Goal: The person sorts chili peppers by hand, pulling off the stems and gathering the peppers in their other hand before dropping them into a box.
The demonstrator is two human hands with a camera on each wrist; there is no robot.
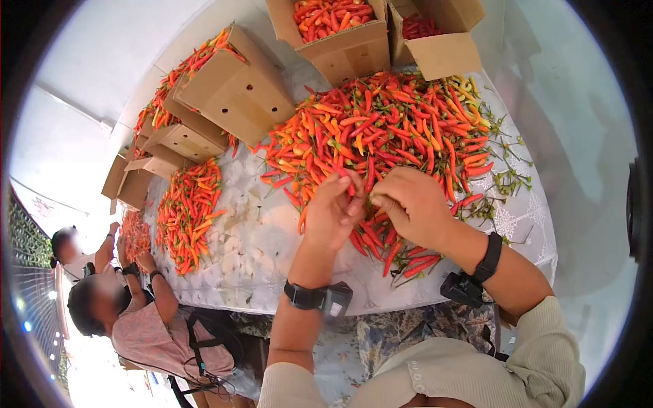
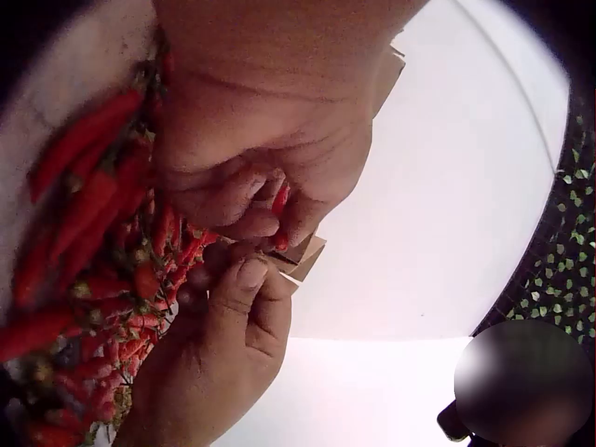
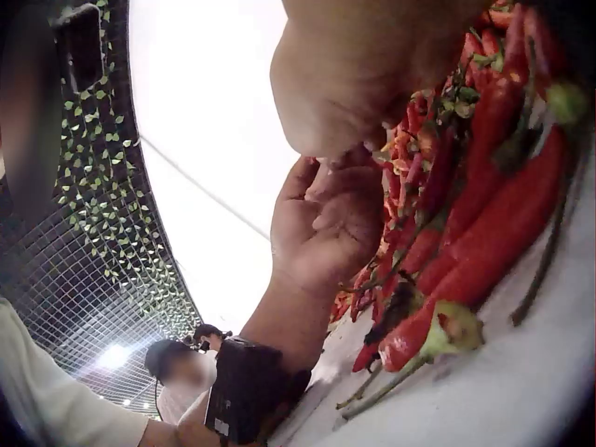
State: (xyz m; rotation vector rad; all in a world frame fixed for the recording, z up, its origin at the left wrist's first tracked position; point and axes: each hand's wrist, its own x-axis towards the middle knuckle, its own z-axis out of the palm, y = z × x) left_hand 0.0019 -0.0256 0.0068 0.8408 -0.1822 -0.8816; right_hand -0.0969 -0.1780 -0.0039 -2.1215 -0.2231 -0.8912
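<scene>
A big heap of red and orange chilies (image 1: pixel 394 129) covers the white table (image 1: pixel 258 238). Both my hands meet over the heap's near edge. My left hand (image 1: pixel 348 196) has its fingers curled round a small red chili (image 2: pixel 280 201), which shows between thumb and fingers in the left wrist view. My right hand (image 1: pixel 381 201) is right against it, thumb (image 2: pixel 244 279) pressed to fingertip at the chili's end. In the right wrist view my right hand (image 3: pixel 358 93) hangs above my left hand (image 3: pixel 326 223), with chilies (image 3: pixel 484 214) lying just below.
Cardboard boxes (image 1: pixel 235 88) of chilies stand along the far side, two more (image 1: pixel 340 34) at the back. A second chili pile (image 1: pixel 187 211) lies to the left, where two people (image 1: pixel 109 299) work. Loose green stems (image 1: pixel 510 177) lie at the right.
</scene>
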